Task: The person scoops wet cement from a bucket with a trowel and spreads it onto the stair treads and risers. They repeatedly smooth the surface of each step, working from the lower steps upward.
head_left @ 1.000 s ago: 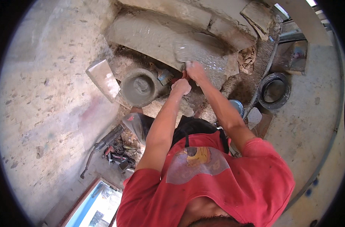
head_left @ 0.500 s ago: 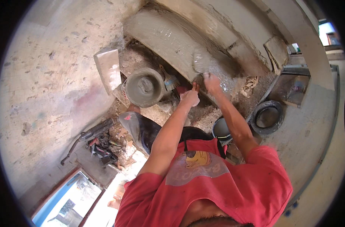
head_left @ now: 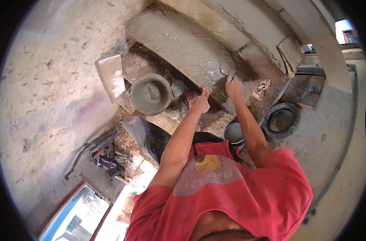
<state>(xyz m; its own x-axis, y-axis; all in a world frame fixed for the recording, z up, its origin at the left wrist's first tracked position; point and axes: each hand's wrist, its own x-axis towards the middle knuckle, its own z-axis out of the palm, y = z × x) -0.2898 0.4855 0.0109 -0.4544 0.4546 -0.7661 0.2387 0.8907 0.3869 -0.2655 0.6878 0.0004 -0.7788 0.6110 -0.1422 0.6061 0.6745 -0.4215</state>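
My right hand (head_left: 234,87) is closed round the handle of a trowel (head_left: 227,69), whose blade lies against wet grey mortar. The mortar coats a long slanting surface (head_left: 183,44), smooth and shiny near the blade. My left hand (head_left: 200,103) rests at the lower edge of this surface, its fingers stretched out over the edge. Beside it a red thing shows, partly hidden. Left of that hand stands a round grey bucket (head_left: 145,109) with some mortar inside, and a paintbrush (head_left: 177,86) leans between bucket and edge.
A pale block (head_left: 112,75) stands by the left wall. Right of my legs are a bucket (head_left: 234,134) and a black round tub (head_left: 293,125) with grey contents. Crumpled paper (head_left: 261,89) lies past my right hand. Tools (head_left: 106,160) lie heaped at lower left.
My right hand has moved the trowel a little to the right and away from my left hand. My left hand has shifted slightly left and its fingers are more stretched.
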